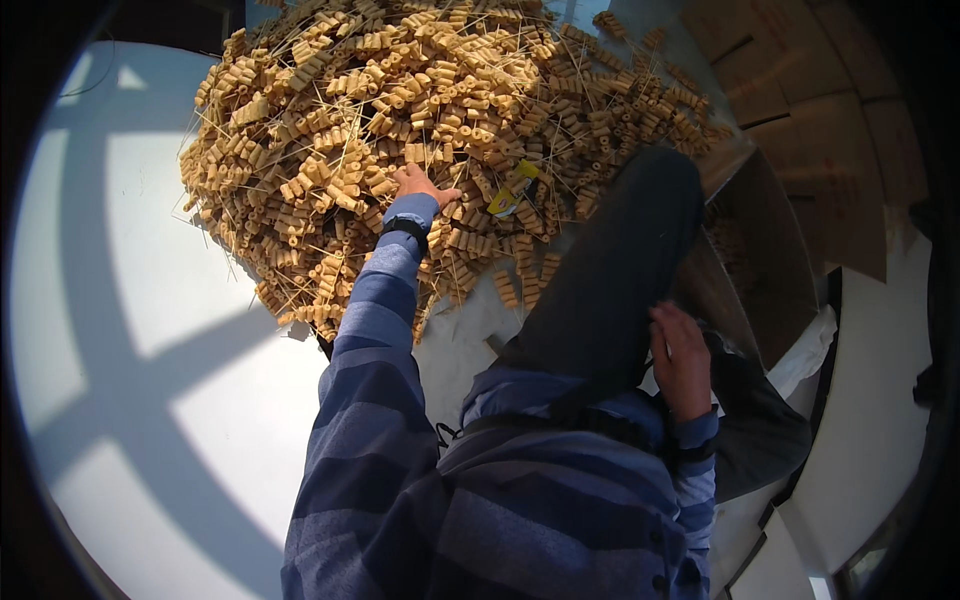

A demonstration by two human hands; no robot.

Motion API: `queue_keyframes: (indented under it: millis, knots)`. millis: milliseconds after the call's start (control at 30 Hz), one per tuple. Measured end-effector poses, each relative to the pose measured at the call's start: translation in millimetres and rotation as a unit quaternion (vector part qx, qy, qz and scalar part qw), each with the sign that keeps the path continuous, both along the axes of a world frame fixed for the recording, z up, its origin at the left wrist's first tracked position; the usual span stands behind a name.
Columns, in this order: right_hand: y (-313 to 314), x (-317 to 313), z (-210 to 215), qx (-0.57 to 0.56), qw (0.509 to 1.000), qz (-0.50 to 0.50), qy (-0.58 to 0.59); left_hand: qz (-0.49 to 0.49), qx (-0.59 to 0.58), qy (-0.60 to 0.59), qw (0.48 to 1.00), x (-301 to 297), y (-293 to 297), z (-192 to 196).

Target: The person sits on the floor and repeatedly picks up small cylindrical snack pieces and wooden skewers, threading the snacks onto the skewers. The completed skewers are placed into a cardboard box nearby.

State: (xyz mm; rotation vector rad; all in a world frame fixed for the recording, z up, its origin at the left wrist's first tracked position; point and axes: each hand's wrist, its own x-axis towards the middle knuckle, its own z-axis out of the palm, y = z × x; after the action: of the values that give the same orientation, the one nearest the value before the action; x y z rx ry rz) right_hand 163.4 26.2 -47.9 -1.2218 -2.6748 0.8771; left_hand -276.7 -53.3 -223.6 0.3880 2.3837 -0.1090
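Our left hand [418,183] lay spread, fingers apart, on the near side of a big heap of small tan ridged spools [400,110] threaded on thin pale sticks. The heap covered the far part of a white sheet [200,300] on the floor. We judged that picking well meant pinching a single stick and lifting straight, since the sticks crossed and would snag. Our right hand [682,360] rested loosely open on our dark trouser knee [610,280], holding nothing. A yellow-handled tool [510,195] lay among the spools; brown cardboard boxes [800,150] stood beyond the sheet's right edge.
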Motion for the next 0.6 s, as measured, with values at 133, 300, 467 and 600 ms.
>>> queue_keyframes:
  millis: [133,300,467,600]
  knots:
    - [2.5,0.1,-3.1,-0.003,1.0,-0.001,0.012,0.086,0.062,0.064,0.992,5.6,9.5,-25.6]
    - [4.2,-1.8,-2.0,-0.033,0.999,-0.014,0.014,-0.006,0.042,0.061,0.997,16.6,0.7,-40.0]
    - [6.5,-4.0,-0.8,-0.027,0.999,-0.002,0.041,-0.01,0.037,0.032,0.999,16.3,3.7,-38.7]
    - [5.4,-3.5,0.6,-0.026,0.999,-0.01,0.043,-0.033,-0.006,0.024,0.999,9.8,3.6,-32.9]
